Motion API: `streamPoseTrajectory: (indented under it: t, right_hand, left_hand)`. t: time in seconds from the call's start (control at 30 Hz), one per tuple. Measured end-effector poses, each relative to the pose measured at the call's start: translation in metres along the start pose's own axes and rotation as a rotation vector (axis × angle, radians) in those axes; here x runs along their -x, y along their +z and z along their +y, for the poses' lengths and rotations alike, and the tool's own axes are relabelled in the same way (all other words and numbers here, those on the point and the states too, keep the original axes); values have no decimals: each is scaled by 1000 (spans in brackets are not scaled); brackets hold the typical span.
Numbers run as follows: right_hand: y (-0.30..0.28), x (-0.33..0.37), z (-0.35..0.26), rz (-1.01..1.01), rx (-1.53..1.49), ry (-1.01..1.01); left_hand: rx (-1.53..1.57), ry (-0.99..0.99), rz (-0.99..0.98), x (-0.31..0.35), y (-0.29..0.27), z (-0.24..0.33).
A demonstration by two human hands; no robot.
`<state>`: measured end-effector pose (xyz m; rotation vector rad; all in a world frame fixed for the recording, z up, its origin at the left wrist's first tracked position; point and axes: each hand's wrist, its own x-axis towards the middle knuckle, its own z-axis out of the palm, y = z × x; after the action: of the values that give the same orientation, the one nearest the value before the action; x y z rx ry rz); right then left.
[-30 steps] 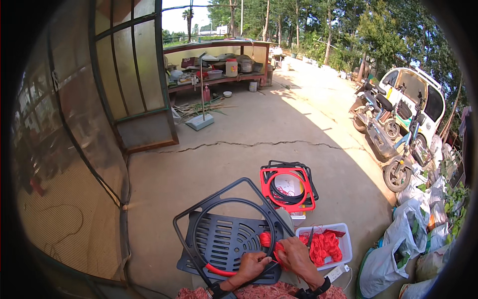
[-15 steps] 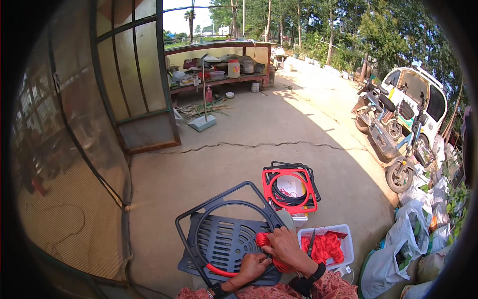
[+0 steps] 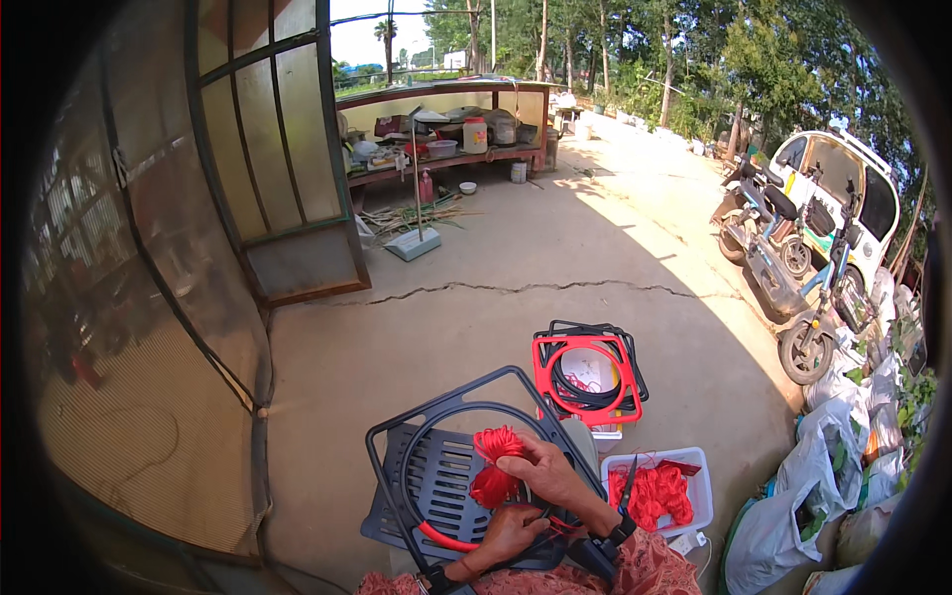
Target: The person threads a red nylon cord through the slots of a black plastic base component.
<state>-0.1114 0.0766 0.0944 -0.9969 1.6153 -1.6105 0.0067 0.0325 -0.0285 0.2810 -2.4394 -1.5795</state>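
My right hand (image 3: 547,474) is closed round a bundle of red cord (image 3: 494,446), pinched at its middle so both ends bulge. Just below it, my left hand (image 3: 511,531) is closed at the near side of a black square frame (image 3: 439,402) with a round ring inside. Its fingertips are pressed together, and what they grip is partly hidden. Red cord wraps tightly round part of the ring, forming a red wrapped section (image 3: 446,538) beside my left hand. Under the frame lies a dark slotted plate (image 3: 382,521).
To the right, a white plastic basket (image 3: 706,486) holds red cord, with black-handled scissors (image 3: 629,486) at its left side. Ahead, a red frame (image 3: 589,338) lies over black ones on a container. White sacks (image 3: 769,535) line the right side. A glazed door (image 3: 307,268) stands at left.
My right hand has lifted the cord bundle up and left over the ring, where more of it shows. My left hand stays low by the frame. The view has shifted slightly.
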Motion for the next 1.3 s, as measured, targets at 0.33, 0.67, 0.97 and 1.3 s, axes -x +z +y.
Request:
streamPoseTrajectory:
  t: [0.33,0.67,0.97,1.3]
  right_hand:
    - [-133,133,-9,295,-850,189]
    - [-209,326,71,897,-479,650]
    - [-125,179,38,542,-319,461]
    - [-39,95,44,8,201,448]
  left_hand:
    - [376,-307,157,-5,-10,1]
    - [483,-386,278,-23,-30,5]
    - [451,-355,229,-13,-21,6]
    - [413,-272,269,-24,-20,1]
